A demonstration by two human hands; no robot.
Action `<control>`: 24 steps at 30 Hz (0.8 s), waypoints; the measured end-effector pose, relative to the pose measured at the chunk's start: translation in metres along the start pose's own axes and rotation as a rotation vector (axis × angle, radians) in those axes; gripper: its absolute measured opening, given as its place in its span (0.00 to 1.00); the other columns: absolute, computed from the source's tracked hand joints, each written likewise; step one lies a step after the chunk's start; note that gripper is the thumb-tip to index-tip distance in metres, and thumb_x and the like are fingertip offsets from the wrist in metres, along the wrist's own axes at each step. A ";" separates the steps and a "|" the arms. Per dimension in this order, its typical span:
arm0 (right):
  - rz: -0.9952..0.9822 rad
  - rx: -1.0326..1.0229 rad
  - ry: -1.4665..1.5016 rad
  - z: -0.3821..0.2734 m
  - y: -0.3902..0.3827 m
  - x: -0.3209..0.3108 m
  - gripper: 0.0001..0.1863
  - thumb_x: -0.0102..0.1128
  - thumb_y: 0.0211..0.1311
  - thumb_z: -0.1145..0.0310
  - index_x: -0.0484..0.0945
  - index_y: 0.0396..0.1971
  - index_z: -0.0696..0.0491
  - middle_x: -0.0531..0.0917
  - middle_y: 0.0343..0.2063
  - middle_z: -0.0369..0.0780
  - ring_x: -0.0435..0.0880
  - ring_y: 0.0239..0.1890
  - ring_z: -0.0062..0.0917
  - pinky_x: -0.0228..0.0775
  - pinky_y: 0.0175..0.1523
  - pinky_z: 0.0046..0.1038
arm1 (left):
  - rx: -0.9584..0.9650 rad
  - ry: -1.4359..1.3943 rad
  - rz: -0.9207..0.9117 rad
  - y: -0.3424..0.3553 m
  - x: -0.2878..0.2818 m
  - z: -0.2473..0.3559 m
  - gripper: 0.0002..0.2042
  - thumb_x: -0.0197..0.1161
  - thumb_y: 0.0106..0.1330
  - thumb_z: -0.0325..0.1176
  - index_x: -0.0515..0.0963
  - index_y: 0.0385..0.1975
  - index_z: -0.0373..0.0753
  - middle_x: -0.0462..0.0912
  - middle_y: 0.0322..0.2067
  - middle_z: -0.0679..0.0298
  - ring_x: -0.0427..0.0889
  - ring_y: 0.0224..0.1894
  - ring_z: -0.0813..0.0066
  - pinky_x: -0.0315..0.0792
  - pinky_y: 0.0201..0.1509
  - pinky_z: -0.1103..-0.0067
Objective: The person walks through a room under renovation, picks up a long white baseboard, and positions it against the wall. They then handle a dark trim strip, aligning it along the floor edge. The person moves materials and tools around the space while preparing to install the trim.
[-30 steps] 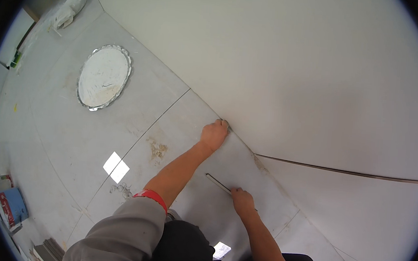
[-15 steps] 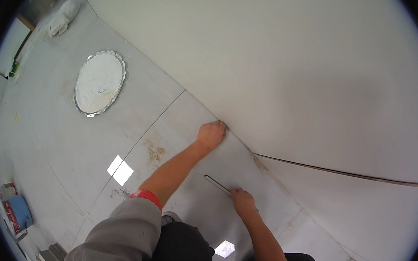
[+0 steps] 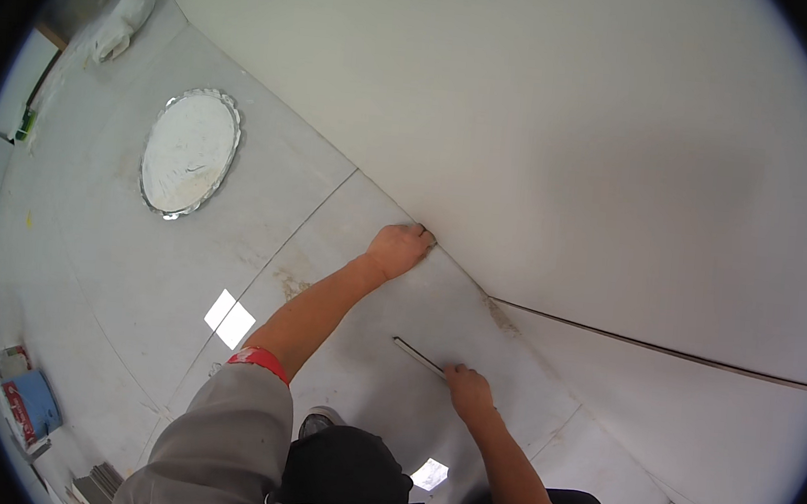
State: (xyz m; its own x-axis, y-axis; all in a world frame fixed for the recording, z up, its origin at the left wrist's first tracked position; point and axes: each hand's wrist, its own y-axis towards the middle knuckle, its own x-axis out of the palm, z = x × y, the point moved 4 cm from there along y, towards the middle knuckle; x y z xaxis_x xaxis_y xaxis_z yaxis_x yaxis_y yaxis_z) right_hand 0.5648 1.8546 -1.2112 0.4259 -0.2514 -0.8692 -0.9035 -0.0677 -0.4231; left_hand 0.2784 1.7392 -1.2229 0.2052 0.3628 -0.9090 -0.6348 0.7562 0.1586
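Left hand (image 3: 399, 249) pressed at seam where floor (image 3: 132, 286) meets white wall (image 3: 568, 122). Right hand (image 3: 468, 389) grips thin metal tool (image 3: 418, 357), flat on floor. Round silver tray (image 3: 189, 152) well apart, upper left.

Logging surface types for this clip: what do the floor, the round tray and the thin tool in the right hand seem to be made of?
Floor: pale glossy tile, going by the joints and light reflections. Round tray: shiny metal or foil, with a scalloped rim. Thin tool in the right hand: probably metal; too small to tell.

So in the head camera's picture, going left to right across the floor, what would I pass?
Blue packet → round silver tray → left hand against the wall's foot → thin metal strip → right hand.
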 end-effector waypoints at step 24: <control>-0.051 -0.003 0.023 0.003 0.002 -0.007 0.07 0.53 0.59 0.72 0.74 0.37 0.53 0.80 0.33 0.44 0.82 0.36 0.40 0.77 0.39 0.39 | 0.098 0.075 -0.028 0.006 -0.013 -0.004 0.08 0.60 0.59 0.34 0.74 0.32 0.37 0.80 0.26 0.58 0.83 0.27 0.59 0.77 0.28 0.66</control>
State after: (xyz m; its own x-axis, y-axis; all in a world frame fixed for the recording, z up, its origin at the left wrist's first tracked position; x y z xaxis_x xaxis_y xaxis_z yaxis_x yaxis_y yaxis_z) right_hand 0.5599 1.8587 -1.2067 0.4706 -0.2692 -0.8403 -0.8806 -0.0844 -0.4662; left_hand 0.2685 1.7370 -1.2118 0.1637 0.3019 -0.9392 -0.5531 0.8164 0.1660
